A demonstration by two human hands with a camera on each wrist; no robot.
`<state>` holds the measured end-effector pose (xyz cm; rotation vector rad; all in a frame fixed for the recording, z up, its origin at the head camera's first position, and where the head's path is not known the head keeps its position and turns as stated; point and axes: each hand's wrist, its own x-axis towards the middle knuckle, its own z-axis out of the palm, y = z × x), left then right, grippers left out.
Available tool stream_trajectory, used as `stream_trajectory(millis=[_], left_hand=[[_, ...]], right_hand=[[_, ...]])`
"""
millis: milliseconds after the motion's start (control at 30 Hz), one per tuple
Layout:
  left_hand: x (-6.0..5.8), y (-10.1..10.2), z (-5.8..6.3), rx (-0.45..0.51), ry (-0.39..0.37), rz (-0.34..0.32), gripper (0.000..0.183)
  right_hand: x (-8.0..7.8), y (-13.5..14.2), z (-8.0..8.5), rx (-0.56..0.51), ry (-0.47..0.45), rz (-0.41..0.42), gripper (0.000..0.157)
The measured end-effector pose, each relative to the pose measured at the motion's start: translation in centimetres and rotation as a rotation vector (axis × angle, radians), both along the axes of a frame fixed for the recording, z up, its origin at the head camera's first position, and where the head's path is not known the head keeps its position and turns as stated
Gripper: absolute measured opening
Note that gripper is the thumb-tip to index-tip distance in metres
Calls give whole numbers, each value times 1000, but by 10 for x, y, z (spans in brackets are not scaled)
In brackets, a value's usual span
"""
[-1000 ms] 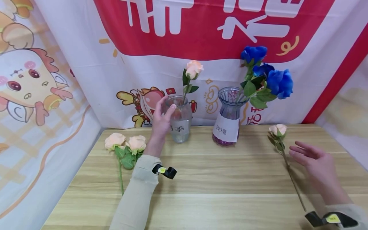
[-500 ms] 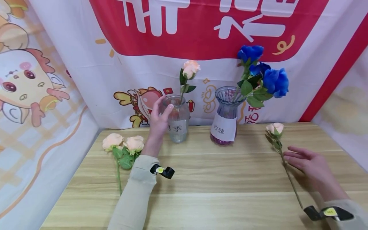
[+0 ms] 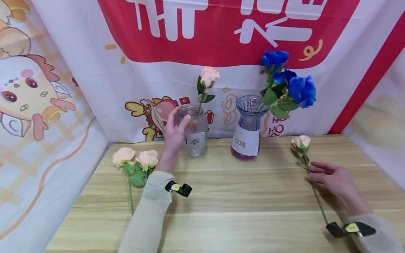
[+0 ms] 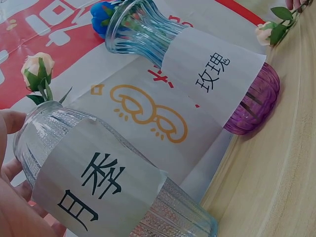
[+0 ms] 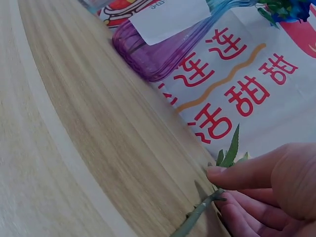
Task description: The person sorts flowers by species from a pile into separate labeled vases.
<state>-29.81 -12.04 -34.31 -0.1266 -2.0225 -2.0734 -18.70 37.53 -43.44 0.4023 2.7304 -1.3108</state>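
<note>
My left hand (image 3: 175, 135) grips the clear glass vase (image 3: 200, 127) near its rim, thumb in front and fingers behind. That vase stands upright, bears a white paper label (image 4: 98, 177) and holds one pale peach rose (image 3: 209, 77). At the right, my right hand (image 3: 332, 180) pinches the stem of another pale peach rose (image 3: 301, 141), just below its leaves. The right wrist view shows thumb and fingers on either side of this green stem (image 5: 196, 215); its bloom is mostly hidden there. The rose lies along the table with its bloom toward the back.
A blue-and-purple glass vase (image 3: 248, 121) with a white label and several blue roses (image 3: 300, 90) stands right of the clear vase. Two peach roses (image 3: 148, 159) lie left of my left forearm. A printed cloth (image 3: 152, 75) hangs behind the wooden table (image 3: 240, 196).
My right hand has moved left to the lying rose's stem, and its thumb and fingers have closed on it. The left hand stays on the clear vase. The head view has shifted slightly.
</note>
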Motion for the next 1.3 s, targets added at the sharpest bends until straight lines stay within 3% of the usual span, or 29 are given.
stream_trajectory(millis=[433,567,667,800,867,1000,1100,1200,1300], left_hand=[[3,-13,0,-3,-21,28,59],[3,-12,-1,3,-14,23,58],[3,-11,-1,6,-11,19,58],[3,-9,-2,8,-17,9,58],[2,-8,-2,7,-18,7,58],[2,-4,-2,5,-13,1,58],[3,-2,-1,7,-14,-1,58],[3,-1,0,7,-15,-2,57],[3,-1,0,0,-11,-2,58]], right_hand=[[-10,-22,-1,-12,89,-60,69],[-10,-24,-3,-94,93,-66,67],[-9,-24,-4,-207,92,-72,62],[-8,-24,0,-461,33,-116,50],[-8,-24,4,-582,-11,-152,56],[-8,-26,13,-818,-32,-200,38],[-8,-28,18,-992,-29,-184,28],[-10,-30,22,-1097,-39,-172,31],[-12,-34,24,-1161,-43,-213,32]])
